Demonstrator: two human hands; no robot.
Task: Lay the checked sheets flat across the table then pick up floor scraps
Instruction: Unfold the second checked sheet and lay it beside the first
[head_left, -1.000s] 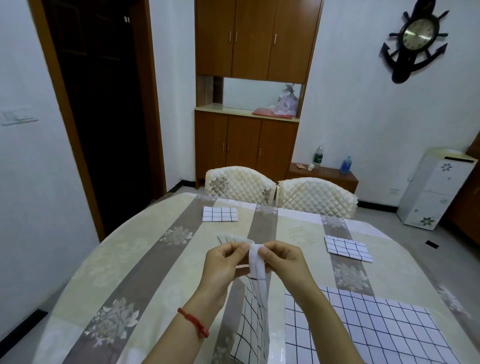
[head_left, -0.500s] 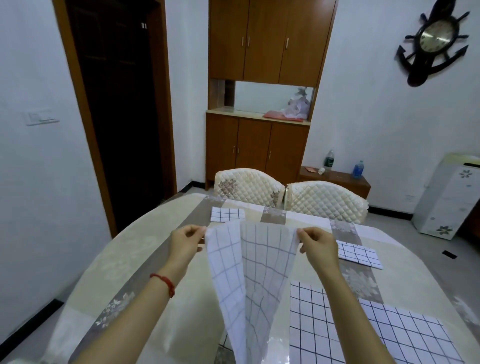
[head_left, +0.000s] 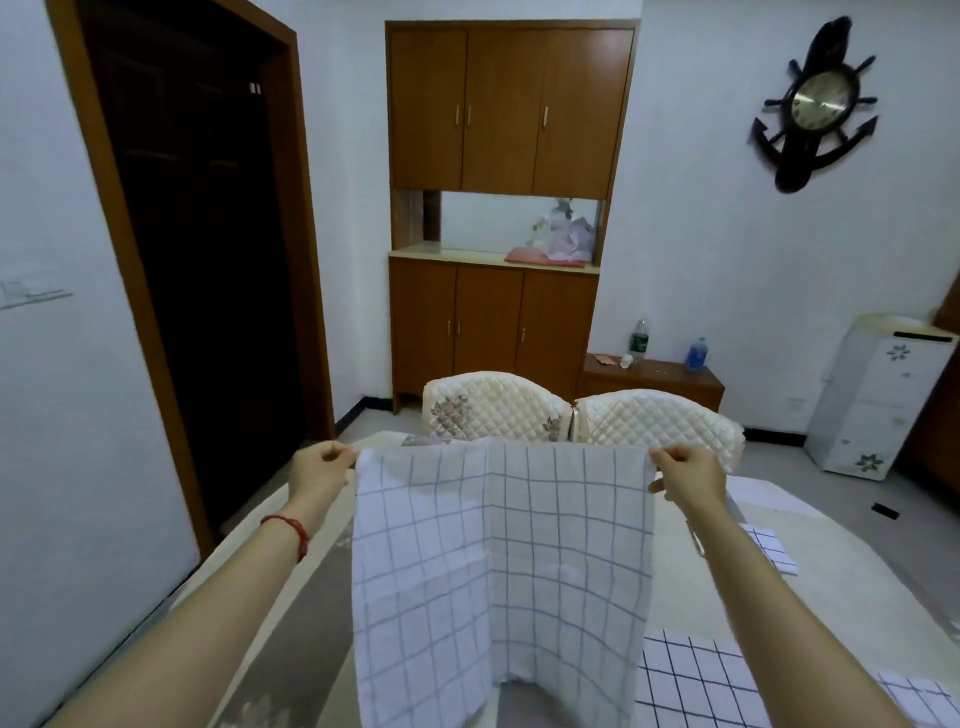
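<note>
Now my left hand (head_left: 319, 470) and right hand (head_left: 688, 475) each pinch a top corner of the checked sheet (head_left: 498, 577), hanging spread above the table (head_left: 852, 597).

White blue-checked paper sheet (head_left: 498, 571), folded a second ago, now hangs fully spread. Left hand (head_left: 319, 467) out at 9 o'clock, right hand (head_left: 685, 475) at 3 o'clock, both raised, pinching top corners.

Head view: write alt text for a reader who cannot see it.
Left hand and right hand pinch the top corners of a checked sheet, held spread above the table. Two quilted chairs and a wooden cabinet stand beyond.
</note>
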